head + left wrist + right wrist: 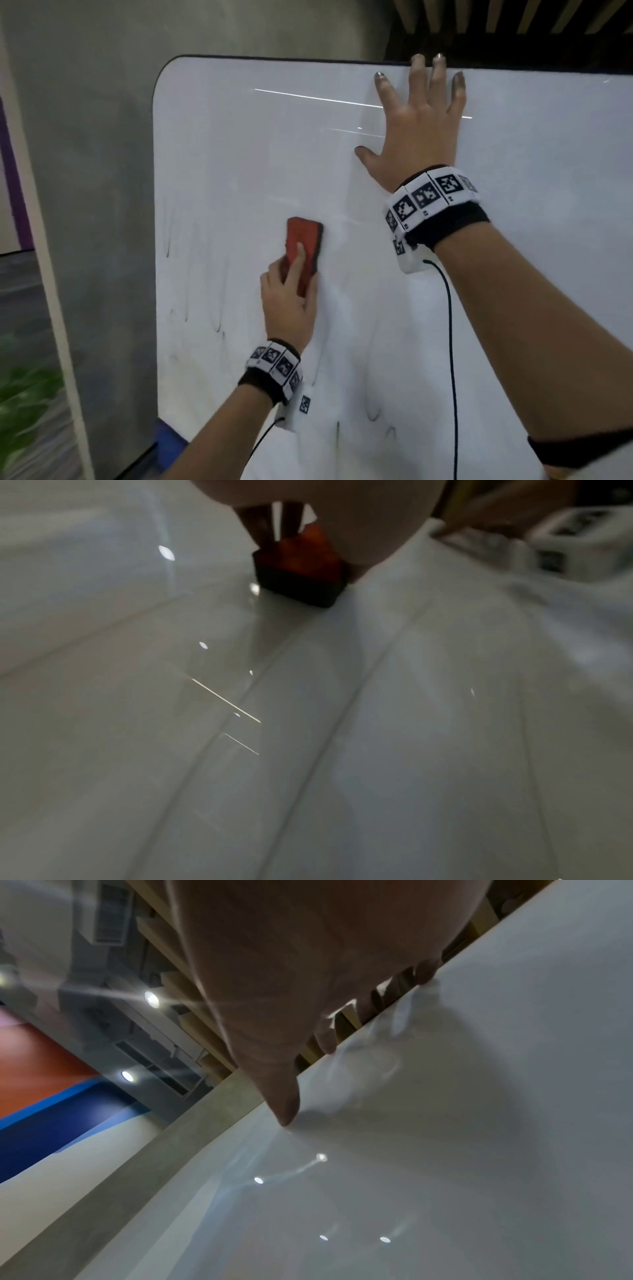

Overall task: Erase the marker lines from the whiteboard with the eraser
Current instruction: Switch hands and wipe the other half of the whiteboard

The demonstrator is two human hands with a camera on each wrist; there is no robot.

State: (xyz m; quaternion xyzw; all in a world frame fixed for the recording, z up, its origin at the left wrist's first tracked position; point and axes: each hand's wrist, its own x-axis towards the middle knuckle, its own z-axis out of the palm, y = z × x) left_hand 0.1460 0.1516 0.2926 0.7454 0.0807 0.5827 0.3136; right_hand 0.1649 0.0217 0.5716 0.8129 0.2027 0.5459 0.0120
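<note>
We see our left hand point(287, 301) clamped on the red eraser point(305, 250); only its wrist view shows, perhaps, black felt. Right hand point(416, 137) lies flat, fingers spread, on the glossy whiteboard point(239, 154).

Left hand point(287, 301): gripping, index finger extending forward, forearm reaching upward | Right hand point(416, 137): lying flat, fingers point(383, 89) spreading straight, arm extending upward
</note>
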